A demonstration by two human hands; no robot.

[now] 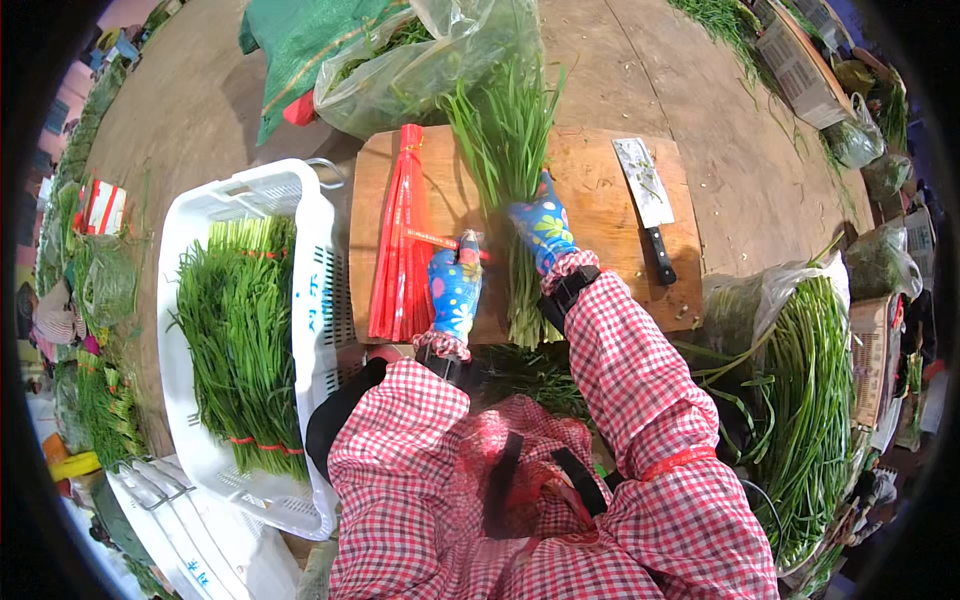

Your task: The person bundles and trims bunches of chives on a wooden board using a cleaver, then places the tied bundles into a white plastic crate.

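A bunch of long green leafy vegetable, likely Chinese chives (499, 142), lies lengthwise on a wooden board (607, 195), its pale stem ends near the board's close edge. My right hand (545, 225), in a blue flowered glove, rests around the bunch's right side. My left hand (456, 281), gloved alike, pinches one end of a red printed tie strip (431, 238). Beneath that strip lies a bundle of red strips (401, 240), bound at its far end. A cleaver (643, 184) with a black handle lies flat at the board's right.
A white plastic crate (322, 247) with tied green bunches (240, 337) stands at left, beside another white crate (202, 540). Loose long greens (810, 397) in a plastic bag are at right. Beyond the board lie a clear plastic bag (390, 82) and a green woven sack (315, 45).
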